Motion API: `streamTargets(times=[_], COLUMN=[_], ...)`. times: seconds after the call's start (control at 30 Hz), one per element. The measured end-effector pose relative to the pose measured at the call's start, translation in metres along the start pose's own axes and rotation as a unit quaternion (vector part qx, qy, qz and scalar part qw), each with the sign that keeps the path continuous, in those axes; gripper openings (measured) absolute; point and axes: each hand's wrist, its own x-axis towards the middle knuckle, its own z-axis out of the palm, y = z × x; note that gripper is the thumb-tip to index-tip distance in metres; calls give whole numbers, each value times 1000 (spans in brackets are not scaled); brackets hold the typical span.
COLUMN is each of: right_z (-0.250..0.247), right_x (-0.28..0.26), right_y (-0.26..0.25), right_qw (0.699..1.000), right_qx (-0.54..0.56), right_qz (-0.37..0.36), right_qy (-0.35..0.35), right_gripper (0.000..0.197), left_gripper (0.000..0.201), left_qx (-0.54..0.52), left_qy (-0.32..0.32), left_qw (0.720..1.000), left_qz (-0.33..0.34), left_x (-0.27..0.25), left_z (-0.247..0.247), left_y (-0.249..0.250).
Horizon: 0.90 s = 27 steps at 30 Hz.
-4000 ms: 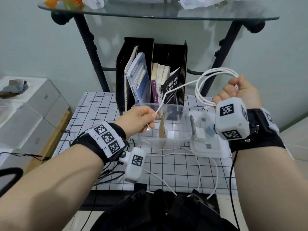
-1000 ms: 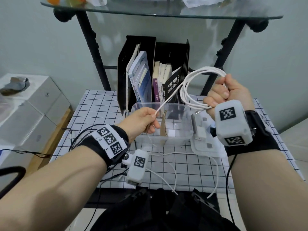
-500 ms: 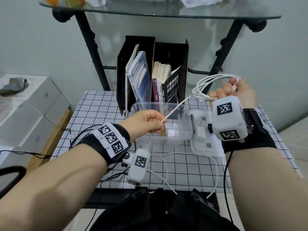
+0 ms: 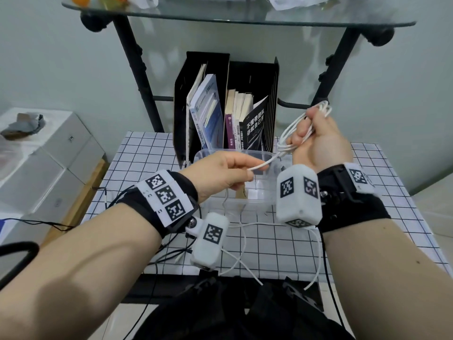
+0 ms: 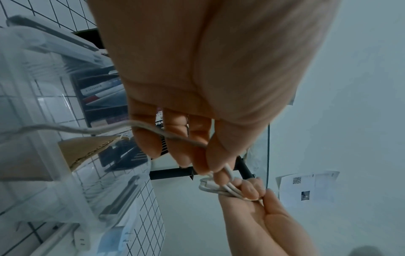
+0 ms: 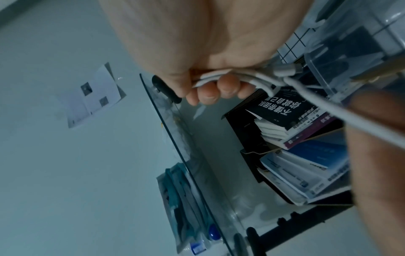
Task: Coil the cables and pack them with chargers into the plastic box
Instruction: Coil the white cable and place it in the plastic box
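A white cable (image 4: 293, 130) is looped into a coil in my right hand (image 4: 316, 141), whose fingers curl round the loops (image 6: 219, 78) above the table. My left hand (image 4: 228, 173) pinches the free run of the same cable (image 5: 153, 131) between thumb and fingers, just above the clear plastic box (image 4: 259, 197). The short stretch between the hands slopes up to the right. The rest of the cable (image 4: 235, 258) trails over the checked tablecloth toward me. A white charger (image 5: 82, 239) lies beside the box on its lid.
A black file holder with books (image 4: 228, 114) stands right behind the box. A glass shelf (image 4: 220, 14) on black legs spans overhead. White cartons (image 4: 36, 163) sit at the left. Black wires (image 4: 115, 197) hang off the table's left front edge.
My right hand has turned and dropped toward the left hand, laying on another loop. The stretch of cable between the hands has grown much shorter. The left hand moved slightly right along the cable.
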Motion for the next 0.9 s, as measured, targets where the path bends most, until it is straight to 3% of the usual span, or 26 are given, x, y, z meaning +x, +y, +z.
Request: streamTargets(times=[0.2, 0.4, 0.67, 0.8, 0.9], right_z=[3, 6, 8, 12, 13], right_x=[-10, -22, -26, -32, -32], right_y=[8, 14, 19, 15, 14], right_qw=[980, 911, 895, 879, 860], right_qx=[-187, -391, -396, -410, -439], right_qz=[-16, -18, 101, 137, 149], right_qy=[-64, -131, -180, -200, -212], right_gripper=[18, 22, 26, 44, 50], left_gripper=[26, 16, 8, 9, 12], left_qx=[-3, 16, 41, 14, 20], left_qy=[4, 22, 41, 104, 115], left_qw=[1000, 999, 997, 993, 992], left_qz=[30, 47, 58, 46, 36], left_x=[2, 6, 6, 10, 13], left_z=[2, 8, 2, -8, -13], left_y=[5, 16, 24, 22, 17])
